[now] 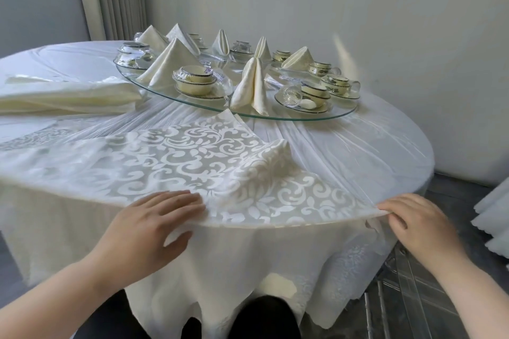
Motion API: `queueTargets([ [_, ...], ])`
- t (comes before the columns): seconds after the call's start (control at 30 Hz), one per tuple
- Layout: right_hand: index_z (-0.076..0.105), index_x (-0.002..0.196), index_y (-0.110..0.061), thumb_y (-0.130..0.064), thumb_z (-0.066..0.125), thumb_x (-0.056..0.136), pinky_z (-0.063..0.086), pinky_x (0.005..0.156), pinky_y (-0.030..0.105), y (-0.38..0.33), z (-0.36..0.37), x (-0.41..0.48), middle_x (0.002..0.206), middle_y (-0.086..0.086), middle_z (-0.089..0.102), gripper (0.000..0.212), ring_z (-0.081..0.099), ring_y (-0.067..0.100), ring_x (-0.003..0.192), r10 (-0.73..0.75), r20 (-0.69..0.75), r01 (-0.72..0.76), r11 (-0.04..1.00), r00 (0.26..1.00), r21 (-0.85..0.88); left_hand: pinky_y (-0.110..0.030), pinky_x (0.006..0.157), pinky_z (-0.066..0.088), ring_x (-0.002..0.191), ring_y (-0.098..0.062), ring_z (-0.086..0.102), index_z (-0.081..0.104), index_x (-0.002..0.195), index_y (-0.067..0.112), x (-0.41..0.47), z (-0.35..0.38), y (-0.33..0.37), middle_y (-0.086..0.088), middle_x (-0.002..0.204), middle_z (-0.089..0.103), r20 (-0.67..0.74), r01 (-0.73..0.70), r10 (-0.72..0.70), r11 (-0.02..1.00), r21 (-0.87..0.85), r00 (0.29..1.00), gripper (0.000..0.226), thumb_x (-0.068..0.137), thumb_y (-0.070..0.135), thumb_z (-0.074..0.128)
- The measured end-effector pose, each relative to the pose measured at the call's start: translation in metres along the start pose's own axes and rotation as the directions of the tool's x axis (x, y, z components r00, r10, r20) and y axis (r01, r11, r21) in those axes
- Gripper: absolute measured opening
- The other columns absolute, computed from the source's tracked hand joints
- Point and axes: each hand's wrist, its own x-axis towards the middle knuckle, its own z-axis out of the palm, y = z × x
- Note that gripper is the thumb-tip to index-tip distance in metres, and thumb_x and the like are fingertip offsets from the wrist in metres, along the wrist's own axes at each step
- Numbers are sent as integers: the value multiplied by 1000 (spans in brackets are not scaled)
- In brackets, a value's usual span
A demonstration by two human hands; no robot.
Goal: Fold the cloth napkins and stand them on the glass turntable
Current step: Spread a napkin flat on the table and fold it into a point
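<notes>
Damask napkin [192,157] flat — 6 folded napkins [252,85] standing.

My L hand [154,226] lies flat, palm down, fingers straight; R hand [413,224] curls fingers, pinching napkin [220,162] edge; forearms bare.

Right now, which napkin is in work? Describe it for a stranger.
On the round table, before the glass turntable, lies the spread napkin. The left hand rests on it; the right hand pinches its edge. Unlike the folded napkins standing on glass, it is flat and scroll-patterned.
</notes>
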Motion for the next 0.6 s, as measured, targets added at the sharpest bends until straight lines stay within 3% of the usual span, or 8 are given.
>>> queueTargets([
  [0.1,70,68,-12,2,60,64,43,73,32,2,-21,-6,72,-7,66,18,53,6,82,123,23,-125,978,992,168,-22,84,40,100,-9,52,73,97,15,5,7,6,2,101,71,-36,-4,3,1000,-13,999,57,98,44,23],
  [0.2,59,66,-41,-11,60,64,32,86,1,4,-47,-16,85,-34,57,29,45,-21,93,228,106,-251,899,968,359,-21,80,42,98,-8,54,74,89,15,8,13,9,4,94,72,-74,-42,36,996,-75,997,58,99,40,23],
  [0.33,66,67,-41,7,70,68,35,80,-2,10,-70,-30,84,-25,62,49,53,-15,87,366,255,-446,732,895,515,-17,78,43,95,-7,56,75,82,14,13,15,15,5,86,73,-106,-46,28,985,-166,994,54,99,35,29],
  [0.43,67,62,-41,14,65,71,39,78,2,9,-75,-34,78,-23,66,56,58,-9,84,380,382,-537,651,843,537,-17,81,39,98,-7,53,74,93,16,18,13,22,5,93,72,-36,-21,17,994,-108,999,35,80,31,45],
  [0.5,67,60,-40,-29,73,75,41,77,0,-2,-80,-27,76,-23,67,20,59,-11,83,377,407,-554,590,832,587,-20,85,36,101,-8,50,69,104,19,21,16,29,5,101,70,28,-11,12,999,-48,1000,43,78,42,44],
  [0.53,67,60,-39,-61,71,61,41,76,-1,-6,-82,-23,75,-22,67,23,59,-11,83,413,424,-591,540,806,599,-21,86,35,101,-8,50,68,107,19,22,17,33,5,102,70,40,-17,17,1000,-22,999,48,84,50,40],
  [0.57,67,60,-37,-81,64,42,42,74,-1,-9,-83,-21,75,-22,68,48,60,-11,83,420,426,-598,525,801,606,-23,87,34,100,-7,53,68,106,20,24,19,38,6,102,70,54,-18,19,1000,-9,998,55,89,56,31],
  [0.6,67,59,-35,-88,59,30,42,73,-1,-10,-84,-21,75,-21,68,61,60,-11,82,430,426,-603,503,796,619,-24,87,35,98,-9,59,70,104,20,26,21,43,6,100,71,62,-21,21,1000,-8,998,62,92,58,22],
])
